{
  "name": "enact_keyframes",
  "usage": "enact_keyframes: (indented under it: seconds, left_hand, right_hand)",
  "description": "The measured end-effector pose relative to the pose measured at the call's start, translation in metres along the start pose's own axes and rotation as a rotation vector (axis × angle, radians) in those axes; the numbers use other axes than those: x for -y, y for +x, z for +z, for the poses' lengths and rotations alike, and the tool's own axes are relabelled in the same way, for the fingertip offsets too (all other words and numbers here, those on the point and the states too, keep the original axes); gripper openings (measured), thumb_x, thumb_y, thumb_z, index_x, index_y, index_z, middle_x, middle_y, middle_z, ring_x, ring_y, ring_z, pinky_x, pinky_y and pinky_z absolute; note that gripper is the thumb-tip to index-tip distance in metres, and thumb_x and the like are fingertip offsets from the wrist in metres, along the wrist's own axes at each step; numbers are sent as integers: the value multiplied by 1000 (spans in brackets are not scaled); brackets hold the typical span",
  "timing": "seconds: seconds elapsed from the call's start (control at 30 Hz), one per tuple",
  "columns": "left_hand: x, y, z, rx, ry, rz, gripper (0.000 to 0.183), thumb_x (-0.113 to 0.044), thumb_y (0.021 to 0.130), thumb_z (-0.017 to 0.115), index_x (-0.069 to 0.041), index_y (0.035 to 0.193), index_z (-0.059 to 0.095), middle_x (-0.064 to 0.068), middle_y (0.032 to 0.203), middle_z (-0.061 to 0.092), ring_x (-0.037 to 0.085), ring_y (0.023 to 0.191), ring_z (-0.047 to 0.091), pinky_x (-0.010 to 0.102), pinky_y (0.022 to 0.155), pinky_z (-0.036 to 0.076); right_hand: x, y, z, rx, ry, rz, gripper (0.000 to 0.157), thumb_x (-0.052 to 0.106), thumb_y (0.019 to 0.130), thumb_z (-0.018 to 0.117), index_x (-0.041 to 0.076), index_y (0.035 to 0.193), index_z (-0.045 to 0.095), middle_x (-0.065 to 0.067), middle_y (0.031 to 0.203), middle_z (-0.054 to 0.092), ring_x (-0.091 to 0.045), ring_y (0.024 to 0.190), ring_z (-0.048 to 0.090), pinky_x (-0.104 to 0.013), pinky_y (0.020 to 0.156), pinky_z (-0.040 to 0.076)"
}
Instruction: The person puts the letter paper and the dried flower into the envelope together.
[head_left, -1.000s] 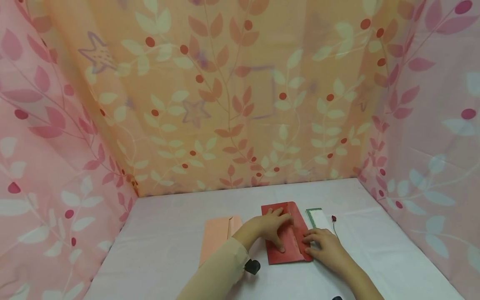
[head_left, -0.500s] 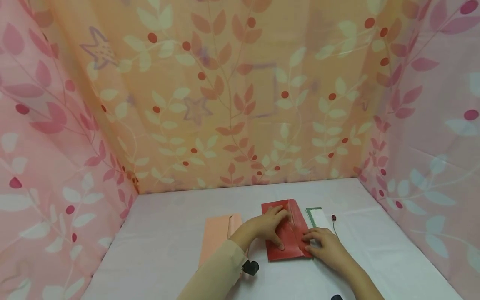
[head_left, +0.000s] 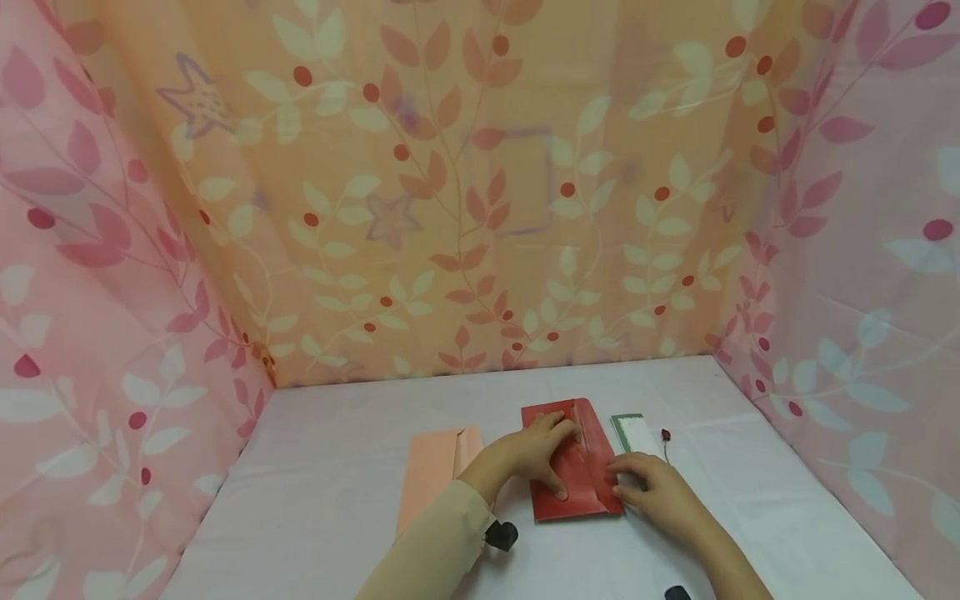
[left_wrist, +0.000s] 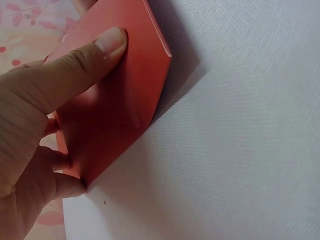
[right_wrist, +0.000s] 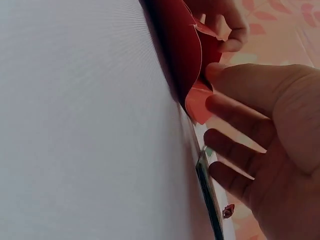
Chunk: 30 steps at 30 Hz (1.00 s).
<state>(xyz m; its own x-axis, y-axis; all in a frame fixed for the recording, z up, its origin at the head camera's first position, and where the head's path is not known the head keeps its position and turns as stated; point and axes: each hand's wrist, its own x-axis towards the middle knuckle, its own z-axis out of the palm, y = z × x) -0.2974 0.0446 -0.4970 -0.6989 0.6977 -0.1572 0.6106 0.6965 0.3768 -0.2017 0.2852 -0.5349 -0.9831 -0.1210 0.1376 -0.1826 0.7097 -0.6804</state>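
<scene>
A red envelope (head_left: 573,500) lies on the white-covered table with its flap (head_left: 600,450) folded out to the right. My left hand (head_left: 536,454) is spread across it and holds it. In the left wrist view the thumb (left_wrist: 100,47) presses its face, the other fingertips are at its edge, and the paper bows. At the flap's right edge, my right hand (head_left: 663,492) pinches the paper between thumb and index finger. The right wrist view shows the envelope's mouth (right_wrist: 202,75) gaping, the remaining right fingers apart from it.
Left of the red envelope lies a peach envelope (head_left: 431,475), partly under the left sleeve (head_left: 442,533). To the right are a white card with a green border (head_left: 633,432) and a small dried red flower (head_left: 666,436). Patterned curtains (head_left: 450,208) surround the table.
The right hand has shifted very slightly at the flap's edge. The left hand stays in place on the red envelope, which has barely moved.
</scene>
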Motion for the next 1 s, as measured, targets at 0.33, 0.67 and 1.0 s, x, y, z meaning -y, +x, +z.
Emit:
enact_keyframes:
  seconds: [0.33, 0.67, 1.0]
  left_hand:
    - [2, 0, 1, 0, -24, 10, 93, -52, 62, 85, -45, 138, 31, -4, 160, 15, 26, 148, 16, 48, 101, 45]
    - [4, 3, 6, -1, -26, 2, 96, -55, 61, 84, -46, 140, 30, -7, 160, 13, 26, 148, 15, 50, 99, 46]
    - [1, 2, 2, 12, -27, -12, 96, -52, 62, 85, -50, 139, 28, -7, 160, 14, 26, 148, 15, 50, 96, 48]
  right_hand:
    - [-6, -4, -24, -131, -108, 83, 29, 26, 87, 71, 22, 115, 67, -4, 117, 65, -29, 112, 56, -56, 92, 47]
    - [-21, -3, -24, -155, -262, 71, 34, 18, 78, 77, 16, 111, 69, -10, 118, 67, -34, 110, 56, -59, 90, 42]
    - [-28, -2, -24, -162, -387, 97, 52, 35, 71, 82, 9, 115, 69, -19, 118, 65, -41, 107, 56, -59, 84, 41]
